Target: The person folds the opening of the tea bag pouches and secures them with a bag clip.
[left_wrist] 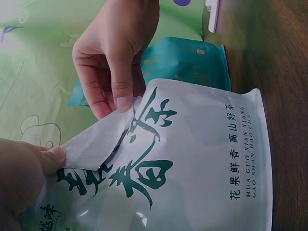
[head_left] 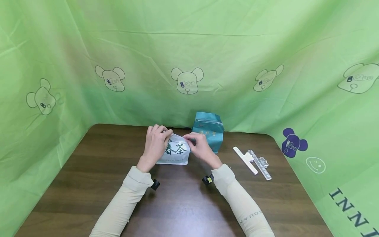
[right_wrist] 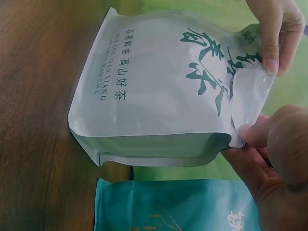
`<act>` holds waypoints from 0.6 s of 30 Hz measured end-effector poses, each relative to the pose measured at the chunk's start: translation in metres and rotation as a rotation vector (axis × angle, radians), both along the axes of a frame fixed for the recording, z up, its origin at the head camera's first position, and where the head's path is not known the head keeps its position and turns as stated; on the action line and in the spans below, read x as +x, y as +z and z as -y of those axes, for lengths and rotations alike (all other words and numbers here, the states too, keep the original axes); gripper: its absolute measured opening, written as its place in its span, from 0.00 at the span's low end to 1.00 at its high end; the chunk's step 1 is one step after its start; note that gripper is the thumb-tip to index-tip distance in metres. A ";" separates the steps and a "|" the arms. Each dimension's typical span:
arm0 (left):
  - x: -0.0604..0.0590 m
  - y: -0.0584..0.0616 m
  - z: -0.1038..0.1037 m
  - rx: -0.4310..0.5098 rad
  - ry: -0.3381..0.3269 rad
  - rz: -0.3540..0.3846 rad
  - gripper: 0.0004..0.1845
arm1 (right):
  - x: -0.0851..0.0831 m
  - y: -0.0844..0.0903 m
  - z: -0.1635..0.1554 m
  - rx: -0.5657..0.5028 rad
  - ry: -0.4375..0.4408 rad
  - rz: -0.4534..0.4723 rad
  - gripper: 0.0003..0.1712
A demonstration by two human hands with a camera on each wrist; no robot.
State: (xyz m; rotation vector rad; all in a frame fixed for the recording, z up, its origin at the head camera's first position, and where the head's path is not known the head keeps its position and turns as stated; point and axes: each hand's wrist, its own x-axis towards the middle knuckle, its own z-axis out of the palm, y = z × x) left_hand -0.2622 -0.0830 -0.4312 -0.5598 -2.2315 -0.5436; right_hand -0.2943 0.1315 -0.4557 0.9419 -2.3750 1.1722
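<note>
A white tea bag (head_left: 175,154) with large green characters stands upright near the back of the table, its top edge folded down over the front. My left hand (head_left: 157,141) pinches the left end of this folded flap (left_wrist: 98,144), thumb in front. At the other end, the thumb and fingers of my right hand (head_left: 201,146) pinch the flap's right corner. The bag's gusseted side (right_wrist: 163,150) shows in the right wrist view. Just behind my right hand is a teal pouch (head_left: 208,128), standing upright with its lower left part hidden.
Two white sealing clips (head_left: 245,160) lie side by side to the right on the dark wooden table (head_left: 183,204), one with a ruler-like scale. A green printed cloth (head_left: 148,49) hangs along the back and sides.
</note>
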 end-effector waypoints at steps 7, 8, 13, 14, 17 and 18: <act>0.000 0.000 0.001 0.000 -0.003 0.014 0.04 | 0.000 0.001 0.000 0.013 0.016 0.012 0.14; 0.000 0.000 0.001 0.000 -0.002 0.016 0.05 | 0.000 0.001 -0.001 0.016 0.017 0.015 0.14; 0.000 0.000 0.001 0.000 -0.002 0.020 0.04 | -0.001 0.001 -0.001 0.013 0.028 0.010 0.15; 0.000 0.000 0.001 0.000 -0.002 0.019 0.04 | -0.001 0.000 -0.001 0.011 0.029 0.007 0.15; 0.000 -0.001 0.001 0.004 -0.007 0.015 0.04 | -0.001 -0.002 -0.002 -0.011 0.024 0.008 0.14; 0.000 -0.001 0.001 0.007 -0.007 0.014 0.04 | -0.001 -0.002 -0.001 -0.023 0.020 0.014 0.13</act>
